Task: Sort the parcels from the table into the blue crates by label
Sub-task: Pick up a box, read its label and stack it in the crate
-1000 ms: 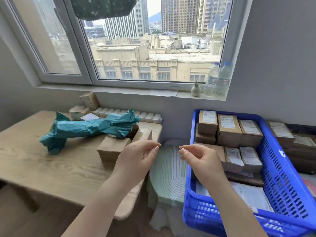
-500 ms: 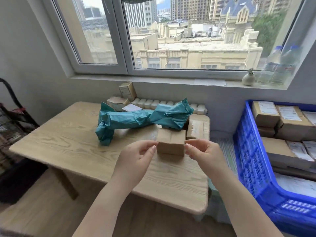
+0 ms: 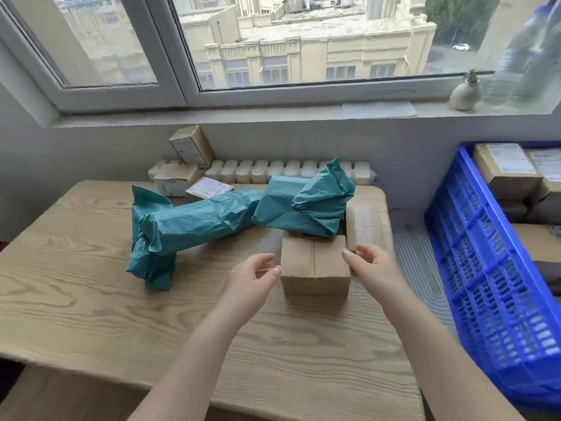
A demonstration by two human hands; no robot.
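A small brown cardboard parcel (image 3: 314,265) stands on the wooden table (image 3: 91,299), its taped top up and no label showing. My left hand (image 3: 252,279) is at its left side, fingertips touching the edge. My right hand (image 3: 368,265) is at its right side with fingers loosely curved against the corner. Neither hand has closed round it. Behind it lie a short teal-wrapped parcel (image 3: 306,202) and a long teal-wrapped parcel (image 3: 182,229). Another brown box (image 3: 364,223) lies at the table's right edge. The blue crate (image 3: 485,284) with labelled boxes stands on the right.
Small boxes (image 3: 191,145) and a loose label (image 3: 209,187) sit at the back of the table by the white radiator (image 3: 273,171). On the windowsill are a small vase (image 3: 464,92) and water bottles (image 3: 522,59). A striped mat (image 3: 416,253) lies between table and crate.
The view has swung left from the crate to the table. Both hands have travelled with it and now bracket the small brown parcel, closer to it than half a second ago.
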